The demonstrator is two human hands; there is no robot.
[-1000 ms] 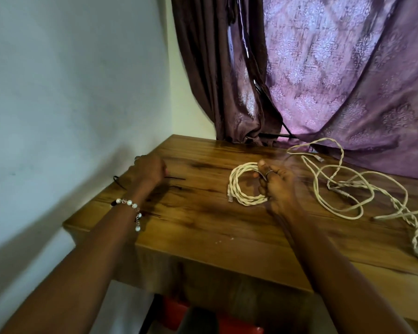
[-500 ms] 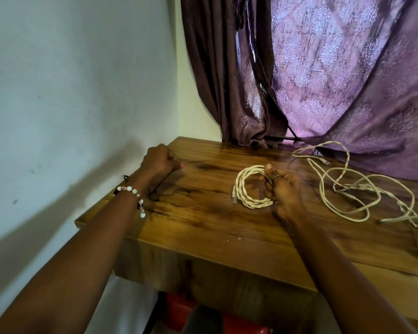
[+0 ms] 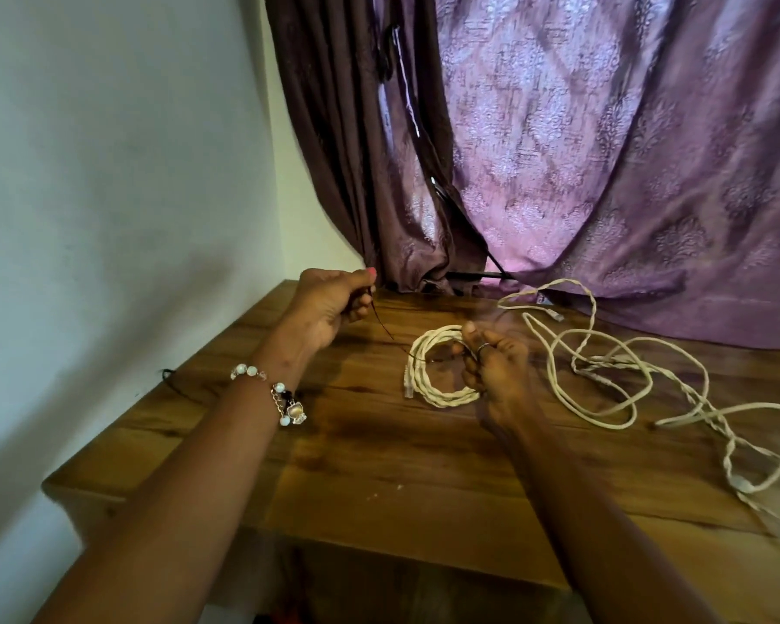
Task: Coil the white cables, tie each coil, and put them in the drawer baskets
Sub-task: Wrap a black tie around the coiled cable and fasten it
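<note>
1. The table [image 3: 379,466] was wood, glossy, with dark streaked grain and a square front edge.
2. Behind it hung a curtain [image 3: 604,150] of purple damask, folded heavily, with a darker brown panel at 11 o'clock.
3. The wall [image 3: 109,173] at 9 o'clock was plain and pale.
4. The coil [image 3: 437,371] was cream twisted cable, rope-like in texture, wound into several round loops, with a small plug end hanging at its 8 o'clock side.
5. It lay at the table's centre, its 3 o'clock side held up.
6. The right hand [image 3: 496,371] was clamped on that side, thumb over the loops and fingers curled beneath; a ring showed on 1 finger.
7. The left hand [image 3: 329,304], at 10 o'clock from the coil, pinched a thin dark tie [image 3: 379,319] between thumb and fingers; the tie trailed down toward the coil.
8. A beaded bracelet [image 3: 280,394] circled the left wrist.
9. Loose cable [image 3: 627,376], the same cream twist, sprawled in open loops from 1 o'clock to 4 o'clock of the coil.
</note>
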